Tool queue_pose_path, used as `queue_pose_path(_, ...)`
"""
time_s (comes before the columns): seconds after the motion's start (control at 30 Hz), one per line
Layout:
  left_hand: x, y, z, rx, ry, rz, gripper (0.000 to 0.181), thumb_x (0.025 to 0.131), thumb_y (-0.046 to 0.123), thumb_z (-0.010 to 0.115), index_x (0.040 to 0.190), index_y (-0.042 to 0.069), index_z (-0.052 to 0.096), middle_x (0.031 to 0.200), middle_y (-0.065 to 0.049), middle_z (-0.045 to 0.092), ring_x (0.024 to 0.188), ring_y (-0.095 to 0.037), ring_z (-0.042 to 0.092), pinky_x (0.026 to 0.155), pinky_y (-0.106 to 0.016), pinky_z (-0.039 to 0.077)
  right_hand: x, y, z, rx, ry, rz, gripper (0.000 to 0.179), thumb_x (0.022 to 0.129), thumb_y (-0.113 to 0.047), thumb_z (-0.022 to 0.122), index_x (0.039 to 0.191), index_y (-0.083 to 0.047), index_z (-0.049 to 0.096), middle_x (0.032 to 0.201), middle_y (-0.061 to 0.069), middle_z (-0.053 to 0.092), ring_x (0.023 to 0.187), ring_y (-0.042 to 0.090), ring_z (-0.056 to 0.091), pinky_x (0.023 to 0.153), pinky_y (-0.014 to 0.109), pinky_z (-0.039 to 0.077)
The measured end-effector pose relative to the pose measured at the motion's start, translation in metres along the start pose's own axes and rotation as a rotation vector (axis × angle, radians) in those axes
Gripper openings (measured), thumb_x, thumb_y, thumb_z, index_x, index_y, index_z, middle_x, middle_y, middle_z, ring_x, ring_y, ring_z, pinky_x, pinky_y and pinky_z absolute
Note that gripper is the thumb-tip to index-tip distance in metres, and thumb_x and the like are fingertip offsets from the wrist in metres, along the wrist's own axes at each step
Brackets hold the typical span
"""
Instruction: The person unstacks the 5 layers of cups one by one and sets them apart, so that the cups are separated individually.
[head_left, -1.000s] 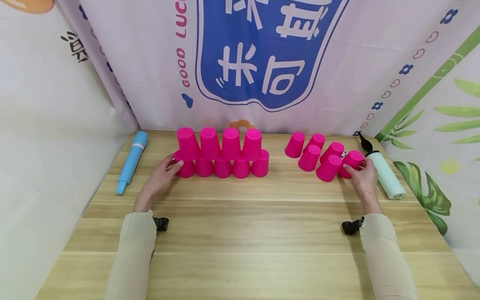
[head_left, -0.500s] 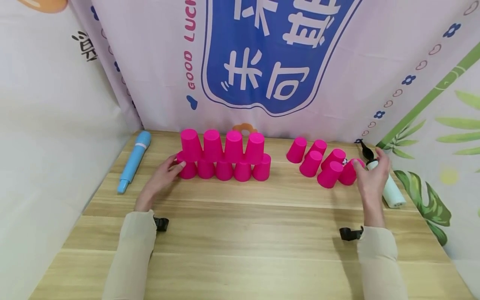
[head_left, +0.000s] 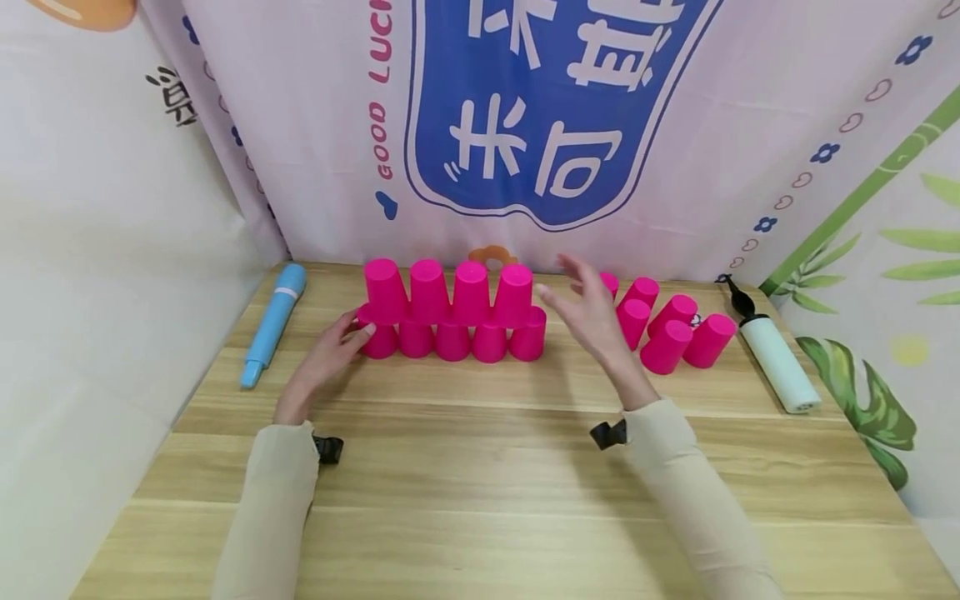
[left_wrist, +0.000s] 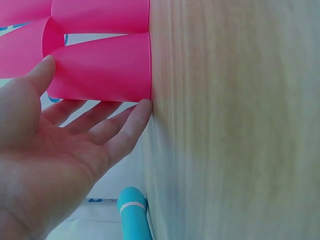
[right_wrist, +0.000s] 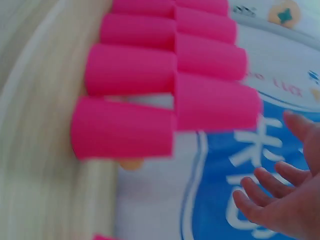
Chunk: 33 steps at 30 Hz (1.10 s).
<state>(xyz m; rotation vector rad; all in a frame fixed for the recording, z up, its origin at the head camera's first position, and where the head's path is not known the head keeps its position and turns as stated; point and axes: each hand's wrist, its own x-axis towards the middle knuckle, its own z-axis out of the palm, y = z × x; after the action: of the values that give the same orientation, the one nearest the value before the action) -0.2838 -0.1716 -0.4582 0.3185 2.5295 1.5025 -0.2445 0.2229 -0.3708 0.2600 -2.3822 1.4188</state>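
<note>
Two tiers of upside-down pink cups stand at the back of the table: a lower row (head_left: pixel 453 342) and an upper row (head_left: pixel 471 293) bridging its gaps. My left hand (head_left: pixel 333 350) rests at the leftmost lower cup (left_wrist: pixel 105 70). In the left wrist view its fairly straight fingers lie along the cup's side, with the thumb by its narrow end. My right hand (head_left: pixel 588 310) hangs in the air right of the upper row, fingers spread and holding nothing. In the right wrist view this hand (right_wrist: pixel 290 195) shows apart from the cups.
Several loose upside-down pink cups (head_left: pixel 666 347) stand to the right, some partly behind my right hand. A pale green pump-like cylinder (head_left: pixel 780 367) with a black tip lies beyond them. A blue tube (head_left: pixel 273 325) lies at the left. Printed cloth (head_left: pixel 315 150) hangs behind the wooden table (head_left: pixel 465 467).
My right hand has left the rightmost loose cup and moved left to the end of the upper row. My left hand has stayed at the leftmost lower cup.
</note>
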Motion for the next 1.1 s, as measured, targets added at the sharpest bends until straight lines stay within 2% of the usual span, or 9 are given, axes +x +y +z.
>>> queue_pose_path(0.1, 0.000, -0.001, 0.002, -0.005, -0.006, -0.003, 0.072, 0.099, 0.049, 0.045, 0.154, 0.010, 0.020, 0.151, -0.023, 0.031, 0.135, -0.039, 0.037, 0.099, -0.052, 0.045, 0.004, 0.004, 0.018, -0.019, -0.069, 0.026, 0.073, 0.085, -0.035, 0.074, 0.144, -0.006, 0.040, 0.140, 0.011, 0.048, 0.127, 0.029, 0.046, 0.107, 0.044, 0.038)
queue_pose_path(0.27, 0.000, -0.001, 0.004, -0.005, -0.004, -0.009, 0.072, 0.099, 0.049, 0.045, 0.154, 0.010, 0.020, 0.151, -0.023, 0.031, 0.135, -0.039, 0.036, 0.100, -0.051, 0.045, 0.007, 0.007, 0.037, -0.036, -0.084, 0.032, 0.074, 0.084, -0.031, 0.076, 0.143, -0.005, 0.040, 0.137, 0.013, 0.048, 0.122, 0.028, 0.049, 0.101, 0.044, 0.042)
queue_pose_path(0.47, -0.001, -0.002, 0.003, -0.004, -0.003, -0.016, 0.073, 0.099, 0.050, 0.045, 0.154, 0.010, 0.020, 0.151, -0.022, 0.031, 0.136, -0.039, 0.035, 0.100, -0.052, 0.044, 0.007, 0.012, 0.048, -0.052, -0.093, 0.044, 0.070, 0.085, -0.027, 0.076, 0.141, -0.004, 0.041, 0.130, 0.013, 0.054, 0.115, 0.029, 0.054, 0.096, 0.043, 0.049)
queue_pose_path(0.6, -0.002, -0.002, 0.003, 0.004, -0.004, -0.015, 0.074, 0.098, 0.051, 0.045, 0.154, 0.010, 0.020, 0.151, -0.022, 0.030, 0.136, -0.039, 0.035, 0.101, -0.052, 0.044, 0.004, 0.014, 0.049, -0.060, -0.088, 0.058, 0.067, 0.085, -0.028, 0.076, 0.140, -0.007, 0.043, 0.125, 0.012, 0.057, 0.111, 0.027, 0.056, 0.091, 0.040, 0.052)
queue_pose_path(0.73, -0.001, -0.003, 0.004, -0.007, -0.009, -0.013, 0.073, 0.098, 0.051, 0.045, 0.154, 0.010, 0.020, 0.152, -0.022, 0.030, 0.136, -0.038, 0.034, 0.101, -0.052, 0.044, -0.005, 0.014, 0.037, -0.055, -0.018, 0.039, 0.064, 0.083, -0.029, 0.077, 0.137, -0.009, 0.047, 0.123, 0.011, 0.060, 0.108, 0.027, 0.058, 0.091, 0.042, 0.052)
queue_pose_path(0.9, 0.001, -0.002, 0.004, -0.032, -0.014, -0.003, 0.070, 0.100, 0.046, 0.045, 0.154, 0.010, 0.020, 0.152, -0.021, 0.029, 0.136, -0.038, 0.034, 0.100, -0.052, 0.044, -0.030, 0.017, 0.000, -0.113, 0.078, 0.007, 0.065, 0.081, -0.028, 0.080, 0.135, -0.007, 0.050, 0.118, 0.012, 0.061, 0.102, 0.027, 0.060, 0.086, 0.045, 0.052)
queue_pose_path(1.1, -0.001, 0.001, 0.002, -0.032, -0.007, -0.002, 0.069, 0.101, 0.044, 0.045, 0.154, 0.009, 0.020, 0.151, -0.021, 0.030, 0.135, -0.039, 0.035, 0.101, -0.053, 0.042, -0.065, 0.037, -0.050, -0.222, 0.126, 0.108, 0.069, 0.084, -0.031, 0.077, 0.137, -0.002, 0.045, 0.120, 0.018, 0.058, 0.106, 0.032, 0.057, 0.087, 0.047, 0.050)
